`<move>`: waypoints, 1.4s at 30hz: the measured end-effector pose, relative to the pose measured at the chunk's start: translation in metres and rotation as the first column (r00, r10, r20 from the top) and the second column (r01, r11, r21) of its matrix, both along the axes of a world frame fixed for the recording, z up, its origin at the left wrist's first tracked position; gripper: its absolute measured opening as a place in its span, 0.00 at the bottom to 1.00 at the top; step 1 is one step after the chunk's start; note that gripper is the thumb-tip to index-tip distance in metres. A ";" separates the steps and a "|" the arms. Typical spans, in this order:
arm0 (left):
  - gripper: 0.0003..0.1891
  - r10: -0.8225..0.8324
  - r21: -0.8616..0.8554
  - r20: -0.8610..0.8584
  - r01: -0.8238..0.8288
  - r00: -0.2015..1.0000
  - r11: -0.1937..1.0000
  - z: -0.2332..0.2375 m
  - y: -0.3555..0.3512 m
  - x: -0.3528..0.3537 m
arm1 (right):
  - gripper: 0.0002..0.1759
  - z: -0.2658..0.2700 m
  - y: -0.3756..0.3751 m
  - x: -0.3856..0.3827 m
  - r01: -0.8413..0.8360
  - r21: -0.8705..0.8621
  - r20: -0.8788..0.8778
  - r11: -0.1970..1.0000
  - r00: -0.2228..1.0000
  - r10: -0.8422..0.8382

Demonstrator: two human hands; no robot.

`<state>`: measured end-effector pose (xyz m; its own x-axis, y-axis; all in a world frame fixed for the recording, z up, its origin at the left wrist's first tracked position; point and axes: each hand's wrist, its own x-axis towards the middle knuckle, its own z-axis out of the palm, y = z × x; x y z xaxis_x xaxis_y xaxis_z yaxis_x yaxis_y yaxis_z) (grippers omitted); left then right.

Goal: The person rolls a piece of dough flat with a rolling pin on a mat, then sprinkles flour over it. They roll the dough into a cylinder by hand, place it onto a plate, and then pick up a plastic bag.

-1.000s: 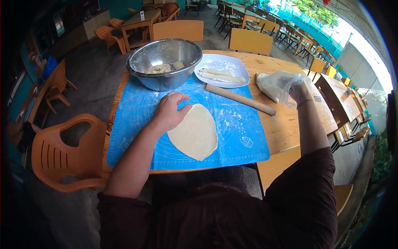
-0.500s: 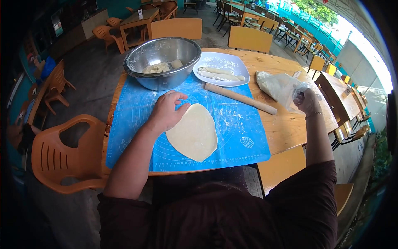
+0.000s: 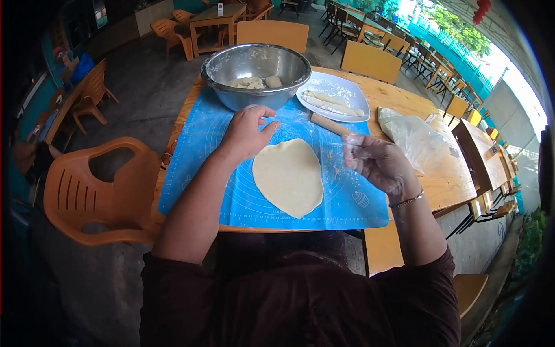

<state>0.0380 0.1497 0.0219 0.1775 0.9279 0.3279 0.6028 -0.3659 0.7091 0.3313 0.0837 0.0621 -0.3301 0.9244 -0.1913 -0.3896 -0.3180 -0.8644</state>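
A flat, roughly oval sheet of rolled dough (image 3: 288,178) lies on the blue baking mat (image 3: 231,208). My left hand (image 3: 250,130) is over the mat at the dough's upper left edge, thumb and fingers apart, holding nothing. My right hand (image 3: 384,163), whitened with flour, is above the mat's right side with fingers curled in a loose cup around some flour. Partly hidden behind it is a wooden rolling pin (image 3: 329,124). To the right, a clear plastic bag of flour (image 3: 407,136) rests on the wooden table.
A steel bowl (image 3: 254,95) with pieces of dough stands at the mat's back edge. Beside it, a white plate (image 3: 359,95) holds rolled dough strips and loose flour. An orange plastic chair (image 3: 104,191) is at the left, and a yellow chair back (image 3: 370,62) is behind the table.
My right hand has come out of the flour bag and moved left over the mat. My left hand stays near the dough's edge. The view has shifted slightly.
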 end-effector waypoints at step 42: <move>0.17 -0.014 0.026 -0.121 0.017 0.993 1.000 -0.004 0.001 0.001 | 0.48 -0.075 0.016 -0.093 -0.816 0.279 0.860 0.505 -0.022 -0.510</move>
<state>0.0394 0.1502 0.0182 0.2314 0.9158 0.3281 0.6778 -0.3938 0.6209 0.2385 0.0995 -0.0125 -0.6372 0.7686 0.0560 0.7667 0.6397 -0.0545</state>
